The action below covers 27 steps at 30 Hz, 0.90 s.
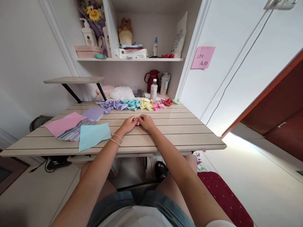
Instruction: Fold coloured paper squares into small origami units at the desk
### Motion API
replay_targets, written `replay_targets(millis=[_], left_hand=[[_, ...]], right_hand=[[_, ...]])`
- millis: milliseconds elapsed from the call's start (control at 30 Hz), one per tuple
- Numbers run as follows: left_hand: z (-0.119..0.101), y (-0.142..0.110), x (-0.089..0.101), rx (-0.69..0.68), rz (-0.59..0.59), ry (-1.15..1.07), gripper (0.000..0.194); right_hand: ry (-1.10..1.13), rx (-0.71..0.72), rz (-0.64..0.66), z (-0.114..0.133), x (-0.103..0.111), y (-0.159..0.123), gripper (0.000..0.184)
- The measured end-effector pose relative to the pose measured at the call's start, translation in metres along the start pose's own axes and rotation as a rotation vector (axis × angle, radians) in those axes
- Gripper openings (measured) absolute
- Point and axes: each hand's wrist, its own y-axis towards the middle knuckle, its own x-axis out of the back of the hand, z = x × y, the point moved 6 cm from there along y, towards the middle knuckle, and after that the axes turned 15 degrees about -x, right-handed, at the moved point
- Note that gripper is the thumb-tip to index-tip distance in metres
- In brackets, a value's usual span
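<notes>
- I have the left hand (129,124) and the right hand (146,122) together over the tabletop (184,138), fingertips nearly meeting.
- Left fingers: curled and pinching the left side of a small pink paper piece (138,122).
- Right fingers: bent and pinching the same piece from the right. I read both grips as closed on it.
- Workpiece location: directly between the two sets of fingertips. The fingers cover most of it, so I cannot tell its exact fold.
- Beyond the fingers, I have a row of folded paper pieces. From left to right: purple pieces (112,104), blue pieces (131,104), yellow pieces (146,104), pink pieces (161,104), a red piece (168,102) and a pale green piece (176,101).
- Left of the fingers and nearer the front edge: a light blue sheet (94,136).
- Farther left of the fingers: a pink sheet (66,124) over a fanned, multicoloured stack (77,131); a purple sheet (94,113) lies just behind.
- Beyond the row, past the fingers: a clear bottle (153,90), a dark red jug (151,80) and a tumbler (165,83).
</notes>
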Motion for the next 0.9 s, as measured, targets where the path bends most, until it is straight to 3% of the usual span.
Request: replay_targets(millis=[467, 900], left_hand=[[-0.011, 0.001, 0.0, -0.036, 0.058, 0.046, 0.019], [-0.002, 0.0, 0.001, -0.007, 0.002, -0.016, 0.02]], right_hand=[[-0.13, -0.011, 0.058, 0.002, -0.003, -0.001, 0.028], [-0.037, 0.007, 0.024, 0.002, -0.001, 0.0, 0.023]])
